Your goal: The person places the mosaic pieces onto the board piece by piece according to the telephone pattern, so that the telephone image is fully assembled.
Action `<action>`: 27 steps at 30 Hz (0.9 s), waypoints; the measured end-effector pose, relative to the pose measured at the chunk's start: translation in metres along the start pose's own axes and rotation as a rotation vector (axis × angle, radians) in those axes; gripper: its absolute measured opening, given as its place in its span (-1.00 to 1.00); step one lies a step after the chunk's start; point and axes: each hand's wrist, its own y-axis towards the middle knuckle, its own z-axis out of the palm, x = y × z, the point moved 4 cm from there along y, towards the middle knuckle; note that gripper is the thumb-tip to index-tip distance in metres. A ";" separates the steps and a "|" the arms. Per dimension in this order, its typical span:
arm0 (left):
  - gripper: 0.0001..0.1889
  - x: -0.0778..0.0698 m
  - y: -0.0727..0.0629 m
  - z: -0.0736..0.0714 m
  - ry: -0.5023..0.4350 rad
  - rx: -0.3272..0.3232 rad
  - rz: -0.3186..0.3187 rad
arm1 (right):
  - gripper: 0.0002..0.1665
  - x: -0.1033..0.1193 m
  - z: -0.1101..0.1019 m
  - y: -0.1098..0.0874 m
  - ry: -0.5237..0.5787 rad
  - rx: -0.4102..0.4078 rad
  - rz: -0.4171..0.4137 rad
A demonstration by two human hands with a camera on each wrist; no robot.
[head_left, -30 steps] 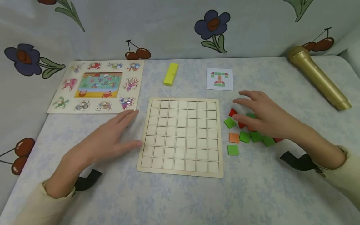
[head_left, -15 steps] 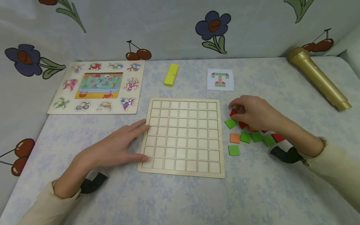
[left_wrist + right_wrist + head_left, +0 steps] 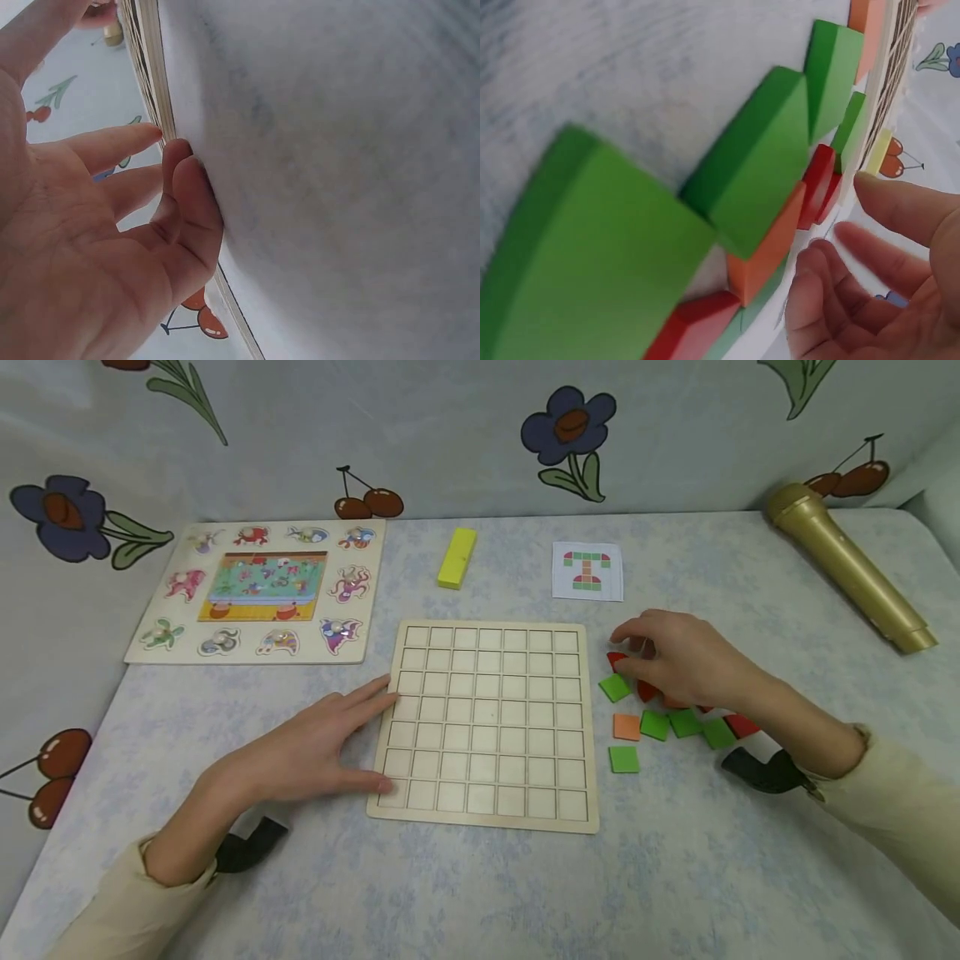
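My left hand [image 3: 307, 752] lies at the left edge of a square wooden grid board [image 3: 483, 714], its fingertips and thumb on the rim. In the left wrist view its fingers [image 3: 120, 146] reach the board's side. To the right of the board, my right hand [image 3: 686, 656] hovers low over a loose cluster of small tiles. Its thumb and bent index finger stand apart, right at a red tile [image 3: 615, 659]. The right wrist view shows a gap between that thumb [image 3: 900, 206] and the fingers. Around it lie green tiles [image 3: 655, 725], orange ones [image 3: 626, 727] and other red ones [image 3: 741, 726].
A pattern card [image 3: 587, 572] lies beyond the board, with a yellow block [image 3: 457, 558] to its left. A sea-animal puzzle board [image 3: 187, 635] sits back left, and a gold microphone [image 3: 851, 568] back right. A flowered cloth [image 3: 465, 435] hangs behind the table.
My left hand has come right and down onto the board's edge. My right hand has lowered to the tiles, its fingers bending in, and the red tile by them has shifted slightly left.
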 end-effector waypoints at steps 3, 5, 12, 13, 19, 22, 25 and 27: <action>0.06 0.000 0.001 0.000 -0.006 0.002 -0.005 | -0.62 -0.002 0.003 0.001 0.004 0.023 0.056; 0.06 0.001 0.001 0.001 -0.010 0.003 -0.006 | -0.63 -0.003 0.004 0.002 0.009 0.039 0.071; 0.12 0.000 0.002 0.001 -0.012 0.011 -0.020 | -0.67 0.003 0.005 0.006 -0.032 0.052 0.037; 0.14 0.000 0.002 0.002 -0.013 0.014 -0.025 | -0.66 0.004 0.005 0.006 -0.032 0.052 0.037; 0.18 -0.002 0.001 0.001 -0.015 0.026 -0.021 | -0.61 0.004 0.005 0.003 -0.002 0.024 -0.006; 0.18 -0.002 0.001 0.001 -0.016 0.031 -0.017 | -0.61 0.007 0.004 0.001 0.026 -0.004 -0.071; 0.18 -0.002 0.000 0.001 -0.015 0.034 -0.023 | -0.63 0.013 0.003 -0.002 0.028 -0.046 -0.169; 0.18 -0.001 0.001 0.001 -0.016 0.035 -0.023 | -0.64 0.019 0.003 -0.002 0.032 -0.077 -0.228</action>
